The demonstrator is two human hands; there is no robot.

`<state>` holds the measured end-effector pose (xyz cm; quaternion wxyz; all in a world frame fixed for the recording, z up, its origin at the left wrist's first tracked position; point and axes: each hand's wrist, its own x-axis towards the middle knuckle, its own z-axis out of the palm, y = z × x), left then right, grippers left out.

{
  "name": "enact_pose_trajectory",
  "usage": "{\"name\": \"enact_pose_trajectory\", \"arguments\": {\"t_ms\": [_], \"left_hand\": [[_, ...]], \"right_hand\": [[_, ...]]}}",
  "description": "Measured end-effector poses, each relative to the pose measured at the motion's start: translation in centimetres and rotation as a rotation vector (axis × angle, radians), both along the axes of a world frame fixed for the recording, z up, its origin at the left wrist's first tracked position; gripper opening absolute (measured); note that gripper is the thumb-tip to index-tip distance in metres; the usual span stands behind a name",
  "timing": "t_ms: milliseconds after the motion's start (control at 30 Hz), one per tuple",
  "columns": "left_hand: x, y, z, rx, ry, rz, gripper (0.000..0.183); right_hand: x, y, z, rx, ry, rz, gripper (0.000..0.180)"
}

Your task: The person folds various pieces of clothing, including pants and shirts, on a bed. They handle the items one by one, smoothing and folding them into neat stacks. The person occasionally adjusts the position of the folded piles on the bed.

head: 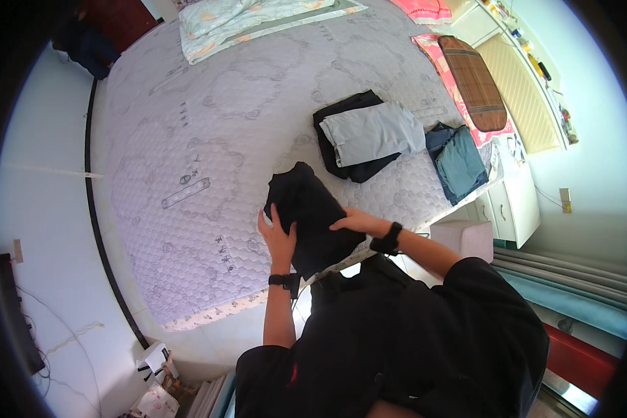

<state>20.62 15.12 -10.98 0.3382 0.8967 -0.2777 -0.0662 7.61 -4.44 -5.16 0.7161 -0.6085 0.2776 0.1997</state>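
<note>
A folded black garment [313, 219] lies near the bed's edge, directly in front of me; its exact kind cannot be told. My left hand [279, 237] holds its left side, thumb over the cloth and fingers spread along the edge. On the opposite side, my right hand [363, 221] grips the edge with some fingers hidden. Just beyond is a stack with folded light grey clothing [373, 133] on top of black clothing [352, 175]. Further right, a folded grey-green garment [461, 162] rests on dark blue clothing [439, 138].
The quilted mattress [188, 146] spreads out ahead and left. A floral quilt [230, 26] lies at its far side. Right of it are a brown woven mat [473, 83] on pink cloth, a white cabinet [517, 206] and a pinkish stool [462, 237]. A person's legs [91, 55] show far left.
</note>
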Motion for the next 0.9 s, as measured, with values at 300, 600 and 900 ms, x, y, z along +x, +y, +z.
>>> {"name": "enact_pose_trajectory", "arguments": {"t_ms": [300,600,900], "left_hand": [[-8.4,-10.5,-1.9,0.239,-0.059,-0.436,0.072],[-15.8,-14.2,-11.4,0.138,0.779,0.094,0.111],[-15.6,-18.4,-9.1,0.002,0.785,0.278,0.088]], "right_hand": [[-21.8,-18.6,-8.6,-0.745,0.311,0.009,0.054],[-25.6,-19.9,-16.0,-0.761,0.176,-0.218,0.070],[-19.4,-22.6,-14.0,-0.561,0.202,-0.030,0.068]]}}
